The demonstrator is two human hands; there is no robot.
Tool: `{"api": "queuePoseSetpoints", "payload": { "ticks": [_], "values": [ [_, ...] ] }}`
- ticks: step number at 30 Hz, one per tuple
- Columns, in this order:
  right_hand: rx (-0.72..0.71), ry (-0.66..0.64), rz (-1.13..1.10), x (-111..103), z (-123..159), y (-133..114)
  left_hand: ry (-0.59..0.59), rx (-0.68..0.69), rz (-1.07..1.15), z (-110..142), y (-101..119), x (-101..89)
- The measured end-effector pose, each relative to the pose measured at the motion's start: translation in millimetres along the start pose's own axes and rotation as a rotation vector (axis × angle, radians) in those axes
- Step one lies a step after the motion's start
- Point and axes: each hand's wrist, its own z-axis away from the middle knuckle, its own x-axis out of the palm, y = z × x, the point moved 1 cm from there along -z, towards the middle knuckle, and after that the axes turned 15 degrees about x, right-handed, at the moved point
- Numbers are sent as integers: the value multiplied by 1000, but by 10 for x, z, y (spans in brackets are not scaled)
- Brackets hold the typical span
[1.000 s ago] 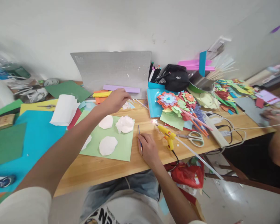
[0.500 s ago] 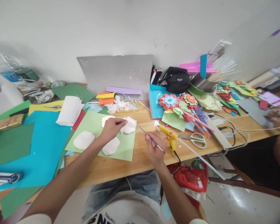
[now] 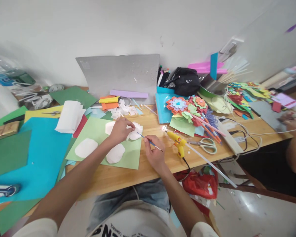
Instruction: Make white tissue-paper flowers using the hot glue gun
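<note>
My left hand (image 3: 120,130) is over the light green paper sheet (image 3: 103,126), its thumb and fingers pinched together beside a ruffled white paper flower (image 3: 135,131). What sits in the pinch is hidden or too small to make out. Like a pen, my right hand (image 3: 155,152) grips a thin blue stick (image 3: 151,143) resembling a slim paintbrush. The stick's tip points left at the flower's edge. Several flat white paper rounds (image 3: 115,153) lie on the green sheet, one partly behind my left hand.
A yellow glue gun (image 3: 177,142) and scissors (image 3: 208,145) lie right of my right hand. Layered paper flowers (image 3: 179,104) stand behind them. White scraps (image 3: 124,108) lie beyond the green sheet. Folded white paper (image 3: 69,117) and blue sheets (image 3: 43,154) are leftward. Another person's hand (image 3: 292,120) is far right.
My right hand has moved left with the thin blue stick, bringing its tip to the white flower. My left hand stays near the flower, its fingers more curled. The view has shifted slightly.
</note>
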Motion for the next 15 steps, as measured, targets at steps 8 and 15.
{"api": "queuePoseSetpoints", "payload": {
  "ticks": [8, 15],
  "values": [
    [-33, -24, -6, 76, -44, 19, -19, -5, -63, -40, -31, 70],
    [-29, -47, 8, 141, -69, 62, -39, -28, -52, -42, 11, 62]
  ]
}}
